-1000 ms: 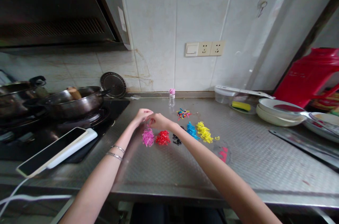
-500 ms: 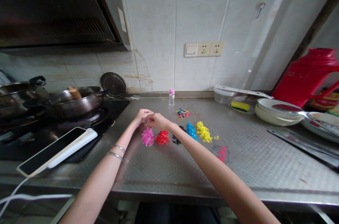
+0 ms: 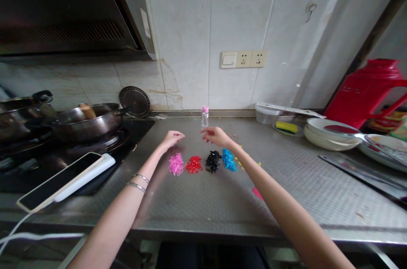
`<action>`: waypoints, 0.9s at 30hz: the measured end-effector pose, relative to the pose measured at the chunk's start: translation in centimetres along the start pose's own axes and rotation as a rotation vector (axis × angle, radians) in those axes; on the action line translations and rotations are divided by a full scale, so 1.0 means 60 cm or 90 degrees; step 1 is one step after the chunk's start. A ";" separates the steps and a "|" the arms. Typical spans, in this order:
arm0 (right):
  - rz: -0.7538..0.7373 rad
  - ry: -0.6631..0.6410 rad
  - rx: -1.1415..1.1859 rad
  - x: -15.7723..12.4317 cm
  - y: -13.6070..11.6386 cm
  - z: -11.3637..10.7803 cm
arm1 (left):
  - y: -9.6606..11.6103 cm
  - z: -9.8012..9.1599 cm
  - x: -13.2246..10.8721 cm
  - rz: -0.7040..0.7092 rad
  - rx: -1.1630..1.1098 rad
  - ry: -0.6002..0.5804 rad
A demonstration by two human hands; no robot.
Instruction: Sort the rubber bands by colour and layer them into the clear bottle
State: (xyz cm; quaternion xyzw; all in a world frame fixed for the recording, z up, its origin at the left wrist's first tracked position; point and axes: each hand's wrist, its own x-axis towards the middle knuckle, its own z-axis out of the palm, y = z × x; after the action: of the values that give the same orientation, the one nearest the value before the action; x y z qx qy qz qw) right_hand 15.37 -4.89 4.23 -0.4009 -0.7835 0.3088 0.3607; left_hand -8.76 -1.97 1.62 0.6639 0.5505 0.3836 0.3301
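Note:
My left hand (image 3: pixel 172 138) is above the counter behind a pile of pink rubber bands (image 3: pixel 176 163). Its thumb and fingertips are pinched together; anything between them is too small to make out. To the right, my right hand (image 3: pixel 215 135) hovers with fingers slightly curled and apart, nothing visible in them. It hides the mixed-colour pile. In front lie sorted piles of small bands: red (image 3: pixel 193 163), black (image 3: pixel 213 161), blue (image 3: pixel 229 160) and yellow (image 3: pixel 241 162), the last partly covered by my right forearm. A small clear bottle with a pink cap (image 3: pixel 205 111) stands behind.
At left, a pan (image 3: pixel 85 121) sits on the black stove (image 3: pixel 140 133), with a phone (image 3: pixel 60 182) in front. Stacked bowls (image 3: pixel 330 139), a cleaver-like blade (image 3: pixel 356 173), a yellow piece on a dish (image 3: pixel 286 127) and a red thermos (image 3: pixel 365 93) occupy the right.
My hands were together above the pink and red piles. My right hand has moved right and back, toward the mixed pile, uncovering the black pile. My left hand has stayed nearly in place.

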 end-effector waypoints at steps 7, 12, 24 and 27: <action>0.092 0.148 -0.080 -0.084 0.092 -0.126 | 0.009 0.038 -0.002 0.125 0.074 -0.099; 0.155 0.194 -0.122 -0.130 0.134 -0.157 | 0.036 0.075 -0.014 0.180 0.135 -0.143; 0.193 0.193 -0.169 -0.146 0.155 -0.161 | 0.078 0.145 0.007 0.254 0.269 -0.148; 0.192 0.186 -0.177 -0.147 0.159 -0.160 | 0.085 0.162 0.012 0.254 0.286 -0.159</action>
State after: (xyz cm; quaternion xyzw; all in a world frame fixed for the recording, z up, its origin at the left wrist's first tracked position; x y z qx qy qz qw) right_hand 30.73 -5.89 -0.65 -0.5994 -0.6894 0.1868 0.3613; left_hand 2.24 -2.28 1.37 0.8570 0.4355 0.2250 0.1589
